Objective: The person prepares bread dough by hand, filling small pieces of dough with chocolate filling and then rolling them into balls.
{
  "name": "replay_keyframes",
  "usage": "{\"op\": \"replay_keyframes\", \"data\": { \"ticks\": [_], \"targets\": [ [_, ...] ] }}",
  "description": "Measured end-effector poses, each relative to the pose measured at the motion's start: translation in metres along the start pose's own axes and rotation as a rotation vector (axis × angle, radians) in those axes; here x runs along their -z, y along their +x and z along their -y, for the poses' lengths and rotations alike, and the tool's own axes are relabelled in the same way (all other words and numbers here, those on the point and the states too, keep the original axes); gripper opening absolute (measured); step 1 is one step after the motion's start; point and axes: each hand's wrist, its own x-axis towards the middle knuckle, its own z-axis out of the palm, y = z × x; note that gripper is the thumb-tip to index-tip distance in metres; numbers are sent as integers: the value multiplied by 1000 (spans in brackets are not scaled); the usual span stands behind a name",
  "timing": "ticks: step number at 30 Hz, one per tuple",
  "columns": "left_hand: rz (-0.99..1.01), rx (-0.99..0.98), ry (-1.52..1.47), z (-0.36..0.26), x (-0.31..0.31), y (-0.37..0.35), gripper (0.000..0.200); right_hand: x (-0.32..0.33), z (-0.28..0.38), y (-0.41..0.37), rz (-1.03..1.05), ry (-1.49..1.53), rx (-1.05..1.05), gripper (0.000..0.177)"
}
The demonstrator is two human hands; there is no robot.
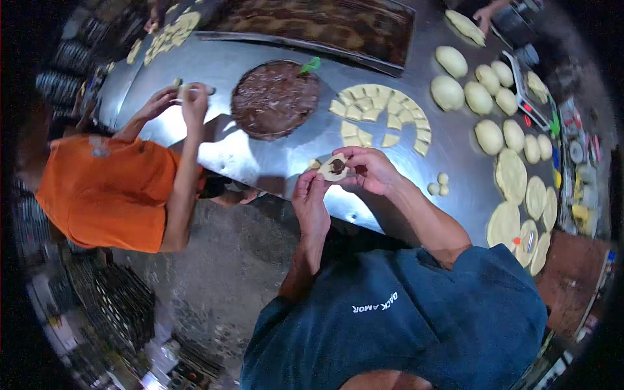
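Between my two hands, just over the table's near edge, is a flat piece of dough (327, 174) with a dab of dark brown filling on it. My left hand (311, 201) grips its left side with thumb and fingers. On the other side, my right hand (372, 170) pinches the dough's right edge. Beyond them on the metal table lies a fan of cut dough pieces (370, 97). A round pan of dark brown filling (273, 97), with a green tool (311, 64) at its rim, stands to the left of that fan.
At left, a co-worker in an orange shirt (117, 195) handles a small piece. Dough balls (448, 93) and flattened dough rounds (511, 175) line the right side. A large dark tray (312, 26) lies at the back. Three tiny dough balls (443, 178) sit near the front edge.
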Motion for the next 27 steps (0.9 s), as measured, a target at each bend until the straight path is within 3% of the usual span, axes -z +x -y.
{"op": "replay_keyframes", "data": {
  "ticks": [1,4,7,8,10,11,13,14,15,16,19,21,23,25,27],
  "targets": [
    [21,17,14,6,-7,-6,16,6,-6,-14,-13,21,17,40],
    [59,-20,192,22,-32,-30,17,14,-41,-53,-162,-655,585,50],
    [141,-135,394,36,-44,-51,16,31,-54,-84,-427,-1327,999,39],
    [171,-237,514,37,-44,-56,15,36,-55,-95,-442,-1316,994,39],
    [279,-210,547,31,-44,-61,14,40,-47,-117,-315,-1181,710,30],
    [374,-190,570,27,-44,-65,13,39,-44,-124,-308,-963,618,21],
    [421,-140,437,27,-48,-66,13,46,-31,-129,-324,-1188,752,18],
    [465,-10,319,28,-48,-67,14,47,-27,-129,-326,-1231,778,18],
    [508,116,198,30,-49,-65,15,46,-23,-125,-314,-1231,786,18],
    [518,93,174,35,-47,-61,19,45,-21,-120,-279,-1087,730,17],
    [381,193,82,31,-47,-61,24,57,-24,-92,-194,-905,717,19],
    [338,181,51,28,-45,-58,27,55,-25,-80,-390,-1075,642,25],
    [229,165,86,30,-43,-52,27,47,-36,-71,-377,-1094,681,26],
    [166,168,98,28,-36,-45,28,29,-46,-68,-315,-993,891,19],
    [109,184,166,21,-29,-35,28,19,-43,-63,-332,-1062,916,18]
  ]
}}
